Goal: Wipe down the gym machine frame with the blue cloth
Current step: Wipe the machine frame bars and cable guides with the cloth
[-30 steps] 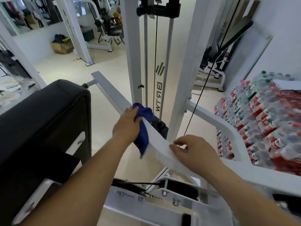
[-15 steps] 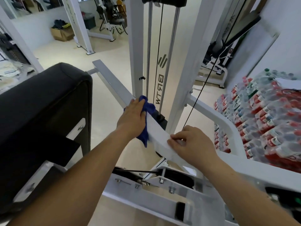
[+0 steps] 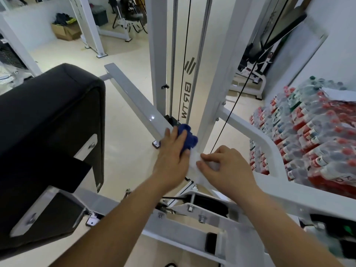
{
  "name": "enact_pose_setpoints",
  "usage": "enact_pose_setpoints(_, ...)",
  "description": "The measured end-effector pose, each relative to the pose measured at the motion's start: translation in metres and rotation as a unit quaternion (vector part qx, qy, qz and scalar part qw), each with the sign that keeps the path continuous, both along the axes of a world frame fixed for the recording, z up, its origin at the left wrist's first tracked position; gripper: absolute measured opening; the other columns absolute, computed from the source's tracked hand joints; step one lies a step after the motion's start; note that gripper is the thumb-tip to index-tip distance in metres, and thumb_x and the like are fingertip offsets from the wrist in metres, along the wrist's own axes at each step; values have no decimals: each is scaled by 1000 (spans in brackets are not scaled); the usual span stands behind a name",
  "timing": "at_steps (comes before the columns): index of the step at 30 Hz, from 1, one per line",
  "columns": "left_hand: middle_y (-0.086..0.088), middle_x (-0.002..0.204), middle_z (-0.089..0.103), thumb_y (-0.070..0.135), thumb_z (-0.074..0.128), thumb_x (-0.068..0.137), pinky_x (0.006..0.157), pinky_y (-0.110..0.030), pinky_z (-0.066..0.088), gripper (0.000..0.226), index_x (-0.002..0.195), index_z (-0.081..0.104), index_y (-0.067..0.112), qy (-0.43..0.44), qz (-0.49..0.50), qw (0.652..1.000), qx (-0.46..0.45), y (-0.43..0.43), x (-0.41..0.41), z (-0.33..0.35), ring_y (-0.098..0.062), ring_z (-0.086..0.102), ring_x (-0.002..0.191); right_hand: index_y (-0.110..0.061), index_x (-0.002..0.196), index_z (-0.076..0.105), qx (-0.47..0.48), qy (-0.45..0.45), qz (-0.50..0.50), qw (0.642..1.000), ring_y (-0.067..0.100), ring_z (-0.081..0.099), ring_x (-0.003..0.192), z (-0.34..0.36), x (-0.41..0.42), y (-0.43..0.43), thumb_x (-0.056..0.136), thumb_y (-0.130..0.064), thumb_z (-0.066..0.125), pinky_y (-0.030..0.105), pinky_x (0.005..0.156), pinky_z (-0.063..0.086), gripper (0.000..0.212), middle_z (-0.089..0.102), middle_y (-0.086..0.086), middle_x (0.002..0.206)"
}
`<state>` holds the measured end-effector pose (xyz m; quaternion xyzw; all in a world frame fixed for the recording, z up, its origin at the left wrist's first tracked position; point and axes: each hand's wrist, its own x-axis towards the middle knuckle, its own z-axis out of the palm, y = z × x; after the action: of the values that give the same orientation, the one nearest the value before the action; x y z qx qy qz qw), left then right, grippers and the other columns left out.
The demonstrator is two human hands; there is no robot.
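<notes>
The blue cloth (image 3: 189,140) is bunched on top of the slanted white frame beam (image 3: 134,99) of the gym machine, right where the beam meets the white upright (image 3: 215,78). My left hand (image 3: 171,154) lies over the cloth, which sits between the fingers and the thumb, and presses it onto the beam. Just to its right, my right hand (image 3: 226,167) rests on the same beam with bent fingers and holds nothing. Part of the cloth is hidden under my left hand.
A black padded seat back (image 3: 50,120) stands close on the left. Steel guide rods and a black cable (image 3: 229,116) run up behind the beam. Shrink-wrapped packs of water bottles (image 3: 312,139) are stacked at the right. Bolted brackets (image 3: 194,212) lie below my arms.
My left hand has slid the cloth down the beam toward my right hand, and the cloth no longer hangs over the side. The right hand stays on the beam.
</notes>
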<state>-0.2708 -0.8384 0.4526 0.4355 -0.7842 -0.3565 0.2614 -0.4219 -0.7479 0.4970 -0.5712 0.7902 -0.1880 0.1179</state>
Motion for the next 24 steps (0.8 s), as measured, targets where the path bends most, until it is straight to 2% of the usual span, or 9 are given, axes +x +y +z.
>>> enact_pose_setpoints(3, 15, 169, 1, 35, 31, 110, 125, -29, -1, 53, 161, 15, 32, 17, -22, 1000, 14, 7, 10, -2, -1, -11, 153, -40, 119, 73, 12, -2, -3, 1000, 10, 51, 95, 0, 0, -2, 93, -63, 54, 30, 82, 43, 39, 54, -17, 96)
enact_pose_setpoints(8, 6, 171, 0, 39, 27, 110, 128, -36, 4, 53, 162, 17, 28, -9, 79, 995, 54, -34, 3, 8, -9, -8, 156, -41, 119, 73, 24, 14, -12, 1000, 10, 49, 94, 8, 5, -2, 95, -63, 51, 30, 80, 44, 39, 53, -16, 94)
enact_pose_setpoints(10, 12, 170, 1, 41, 25, 110, 128, -37, 7, 52, 161, 19, 34, 56, 87, 991, 84, -11, -1, 5, -7, -6, 155, -41, 120, 73, 22, 20, -11, 999, 9, 48, 93, 8, 7, -1, 96, -63, 50, 29, 80, 44, 40, 52, -16, 93)
enact_pose_setpoints(13, 27, 163, 10, 40, 32, 109, 121, -30, 26, 48, 157, 29, 40, 181, 105, 961, 179, 16, 0, 1, -6, 17, 152, -41, 117, 74, 17, 25, -12, 999, 10, 47, 90, 7, 7, -2, 97, -61, 50, 29, 74, 39, 37, 51, -15, 89)
enact_pose_setpoints(16, 22, 167, 6, 33, 42, 108, 121, -34, 33, 43, 150, 41, 43, 174, 126, 965, 152, 6, -4, 1, -8, 23, 151, -41, 109, 77, 29, 11, -21, 999, 10, 48, 90, 9, 7, -7, 98, -60, 49, 27, 69, 35, 36, 50, -16, 86)
enact_pose_setpoints(18, 16, 169, 2, 31, 46, 107, 121, -28, 28, 43, 149, 44, 40, 174, 146, 967, 117, -1, -7, 3, -10, 21, 152, -41, 107, 78, 30, 7, -27, 999, 11, 49, 91, 8, 6, -8, 98, -60, 49, 30, 73, 40, 36, 51, -15, 87)
enact_pose_setpoints(20, 13, 169, 3, 31, 50, 105, 114, -20, 26, 46, 150, 45, 37, 181, 180, 961, 104, -5, -9, 3, -7, 19, 151, -41, 108, 77, 25, 6, -32, 999, 10, 49, 91, 7, 6, -5, 98, -61, 48, 32, 78, 45, 36, 53, -15, 88)
enact_pose_setpoints(22, 11, 167, 9, 36, 56, 102, 106, -20, 29, 51, 152, 43, 37, 182, 223, 951, 109, -7, -5, 3, -6, 23, 145, -42, 110, 76, 25, 18, -28, 999, 10, 48, 90, 7, 7, -3, 98, -61, 48, 31, 78, 45, 36, 52, -15, 89)
enact_pose_setpoints(24, 4, 158, 24, 45, 56, 100, 99, -25, 38, 50, 149, 46, 41, 109, 264, 956, 70, -7, 3, 1, -15, 33, 138, -42, 111, 76, 27, 28, -25, 999, 10, 47, 89, 7, 8, -3, 99, -60, 47, 29, 77, 43, 36, 52, -14, 89)
